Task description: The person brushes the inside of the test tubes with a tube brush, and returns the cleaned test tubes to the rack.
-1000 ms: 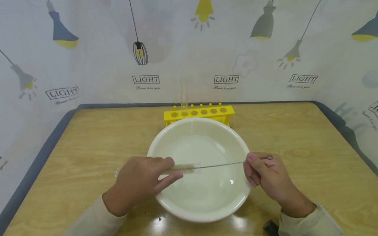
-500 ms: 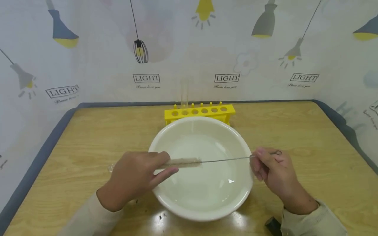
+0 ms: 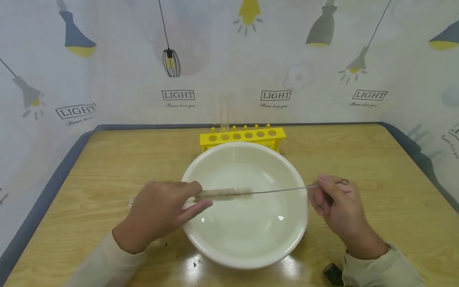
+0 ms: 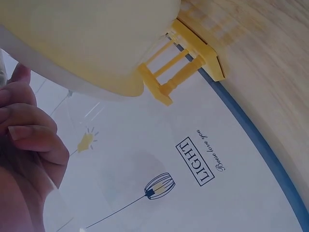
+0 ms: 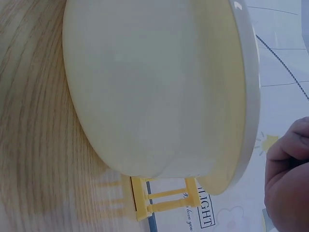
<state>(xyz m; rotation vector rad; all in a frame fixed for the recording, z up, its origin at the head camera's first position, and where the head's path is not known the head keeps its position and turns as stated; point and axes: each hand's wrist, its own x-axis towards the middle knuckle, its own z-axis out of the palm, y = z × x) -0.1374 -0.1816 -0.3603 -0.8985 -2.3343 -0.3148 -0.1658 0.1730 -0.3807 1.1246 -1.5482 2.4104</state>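
Observation:
My left hand (image 3: 157,211) grips a clear glass test tube (image 3: 130,202), whose rounded end sticks out on the left. From the thumb side, the pale bristles of a test tube brush (image 3: 245,193) point rightward over a white basin (image 3: 247,264). Part of the bristles seems to be out of the tube; its mouth is hard to make out. With thumb and fingers, my right hand (image 3: 340,207) pinches the brush's twisted wire handle near its looped end, just beyond the basin's right rim. The right wrist view shows the wire (image 5: 285,67) above the rim.
Behind the basin stands a yellow test tube rack (image 3: 247,136) with one clear tube (image 3: 224,115) upright in it. A dark cylindrical object (image 3: 332,274) lies by the right sleeve. A printed wall covering (image 3: 229,59) rises behind the wooden table (image 3: 107,159).
The hands have moved apart, the right one farther rightward and slightly up, the left one a little leftward. More of the brush's bristles show to the right of the left hand.

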